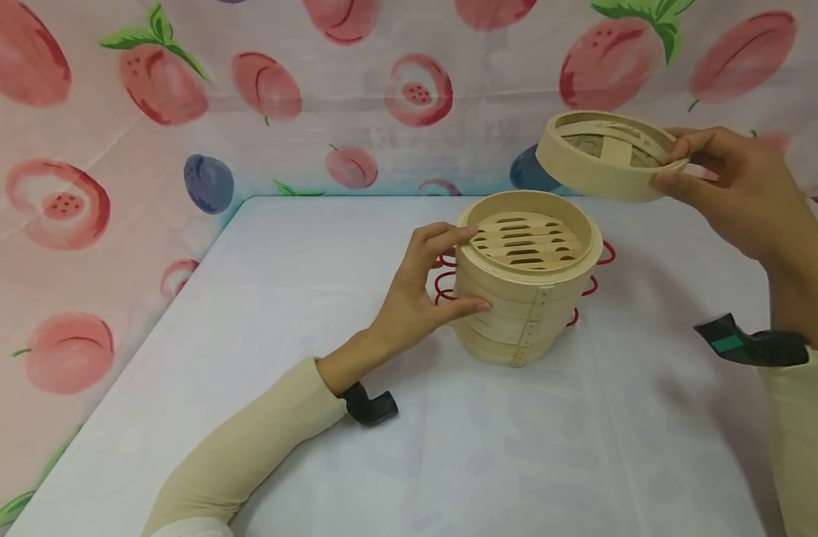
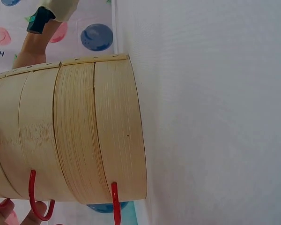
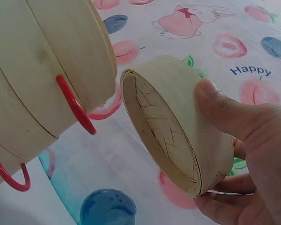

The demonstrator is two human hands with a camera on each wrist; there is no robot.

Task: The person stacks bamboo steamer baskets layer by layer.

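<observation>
A round bamboo steamer [image 1: 502, 321] of stacked tiers stands upright on the table, its slatted top tier uncovered. My left hand [image 1: 411, 287] grips its left side, the thumb on the front wall and the fingertips at the top rim. Up and to the right, my right hand [image 1: 740, 186] holds the bamboo lid [image 1: 599, 170] by its edge, tilted and apart from the stack. In the right wrist view, the woven underside of the lid [image 3: 161, 126] shows, with the thumb on its outer wall. Red loop handles [image 2: 115, 201] stick out from the tiers.
The stack stands on a white-covered table [image 1: 301, 298]. Behind and to the left hangs a fruit-printed cloth [image 1: 355, 89]. Each wrist carries a black camera mount, such as the left mount [image 1: 370, 406].
</observation>
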